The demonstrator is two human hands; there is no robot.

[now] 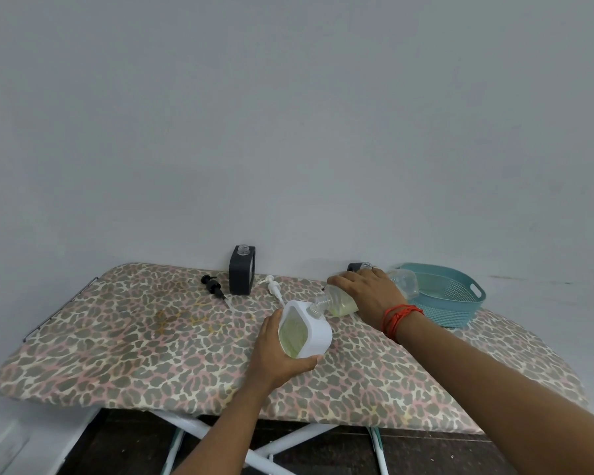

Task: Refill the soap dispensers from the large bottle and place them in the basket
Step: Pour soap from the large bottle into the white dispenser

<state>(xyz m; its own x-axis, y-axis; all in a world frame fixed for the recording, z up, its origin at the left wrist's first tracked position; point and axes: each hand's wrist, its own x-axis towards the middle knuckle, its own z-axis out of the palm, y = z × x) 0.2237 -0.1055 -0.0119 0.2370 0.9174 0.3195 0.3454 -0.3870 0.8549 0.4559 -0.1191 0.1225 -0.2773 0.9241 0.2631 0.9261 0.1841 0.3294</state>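
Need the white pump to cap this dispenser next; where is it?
Head view, centre: the white pump lies on the ironing board, just right of the upright black dispenser and behind the white dispenser in the left hand.

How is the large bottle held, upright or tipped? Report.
Tipped. The right hand holds the bottle nearly on its side, neck at the white dispenser in the left hand.

There is just one camera. It sits on the person's head and looks forward and a bit down. It is near the counter (117,337), which fills the low part of the view from left to right. The far wall (288,97) fills the top. The view is very wide.
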